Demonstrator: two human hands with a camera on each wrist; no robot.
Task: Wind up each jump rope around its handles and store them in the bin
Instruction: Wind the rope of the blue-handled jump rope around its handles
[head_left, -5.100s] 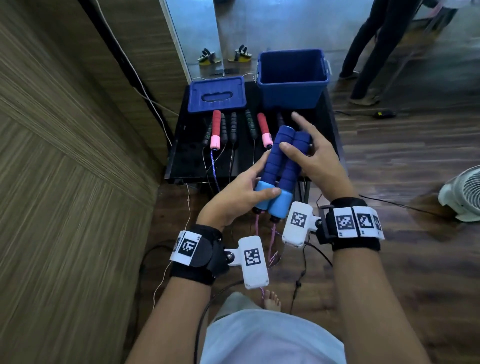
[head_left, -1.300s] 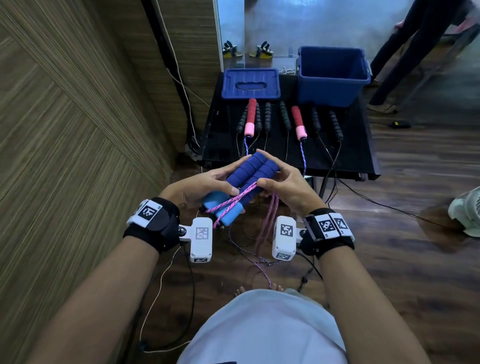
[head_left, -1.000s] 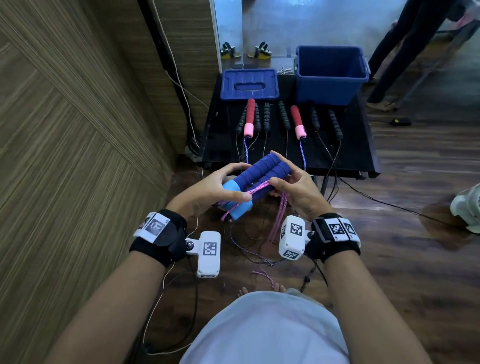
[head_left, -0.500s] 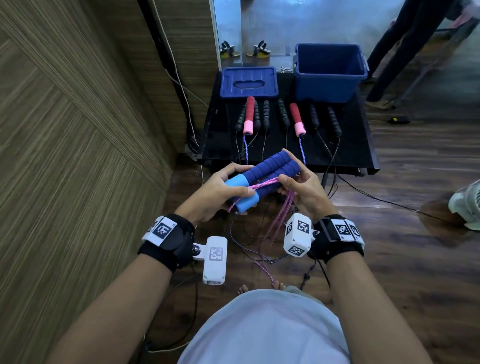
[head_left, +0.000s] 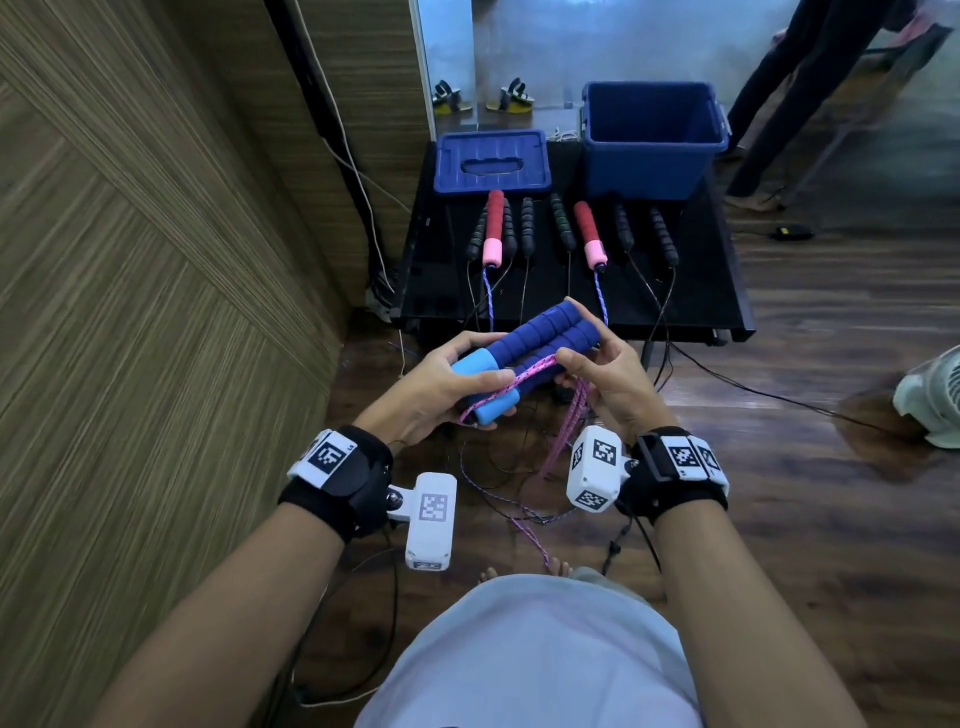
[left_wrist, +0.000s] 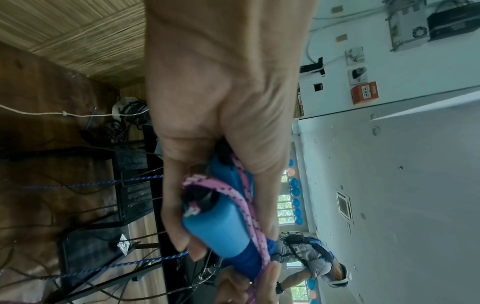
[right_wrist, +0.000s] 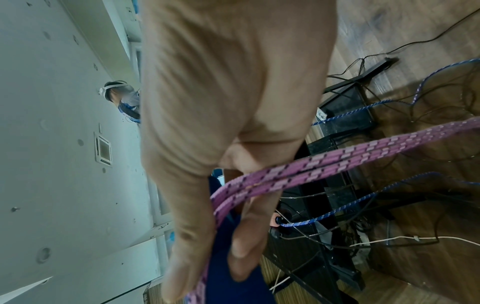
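With the left hand (head_left: 436, 387) clamping the paired blue handles (head_left: 524, 353) at chest height and the right hand (head_left: 602, 379) pinching the doubled pink rope (head_left: 519, 375), the wrap should stay taut and tight before reaching the bin (head_left: 652, 137).

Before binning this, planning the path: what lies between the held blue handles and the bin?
Head view: rope handles lying on the black table.

Dim, bluish indoor light; head view bends at edges; both wrist views motion-blurred, soft.
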